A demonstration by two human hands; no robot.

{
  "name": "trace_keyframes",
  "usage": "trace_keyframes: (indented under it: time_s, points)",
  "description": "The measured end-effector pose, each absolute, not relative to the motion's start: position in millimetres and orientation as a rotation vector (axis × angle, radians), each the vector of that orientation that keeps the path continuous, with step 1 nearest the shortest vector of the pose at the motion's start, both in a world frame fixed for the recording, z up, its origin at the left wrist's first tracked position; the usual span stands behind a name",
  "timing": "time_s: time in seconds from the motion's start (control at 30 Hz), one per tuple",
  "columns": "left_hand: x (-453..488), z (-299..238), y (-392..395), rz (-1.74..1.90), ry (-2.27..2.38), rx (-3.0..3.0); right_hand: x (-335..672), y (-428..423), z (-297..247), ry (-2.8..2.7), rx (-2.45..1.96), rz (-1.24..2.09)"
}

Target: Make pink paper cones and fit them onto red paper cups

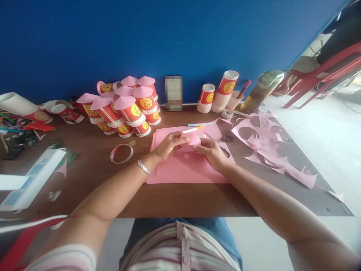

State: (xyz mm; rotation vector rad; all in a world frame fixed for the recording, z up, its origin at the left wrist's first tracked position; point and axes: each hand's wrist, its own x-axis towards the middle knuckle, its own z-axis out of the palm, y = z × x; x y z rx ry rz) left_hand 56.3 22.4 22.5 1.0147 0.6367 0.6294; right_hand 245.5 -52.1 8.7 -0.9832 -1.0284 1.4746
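Note:
Between my fingertips is a small piece of pink paper (190, 142), rounded and apparently curved into a shallow cone. My left hand (169, 146) pinches its left side, and my right hand (212, 151) pinches its right side. Both hands are above a stack of pink paper sheets (183, 174). Just beyond the held piece lies a white marker with an orange end (193, 129), with a pale blue-and-white pen (200, 124) farther back. Black-handled scissors (227, 139) sit beside my right hand, partly covered by it.
Red paper cups with pink cone tops (142, 92) are stacked back left. A tape roll (121, 154) lies left of the sheets. Cup stacks (225, 91), a phone (173, 93) and a lidded bottle (261, 92) stand along the wall. Cut pink scraps (270, 150) cover the right side.

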Motion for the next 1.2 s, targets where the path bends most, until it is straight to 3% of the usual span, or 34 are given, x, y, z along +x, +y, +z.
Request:
trace_keyframes:
  time_s: [0.7, 0.97, 1.2]
  points:
    - [52.1, 15.3, 30.7, 0.672, 0.646, 0.97, 246.8, -50.3, 8.5, -1.05, -1.105, 1.307]
    - [55.7, 32.9, 31.9, 0.855, 0.626, 0.811, 257.0, -45.5, 2.1, -1.231, -1.273, 0.891]
    - [50.7, 51.8, 30.6, 0.921, 0.652, 0.755, 259.0, -48.2, 8.7, -1.466, -1.392, 0.778]
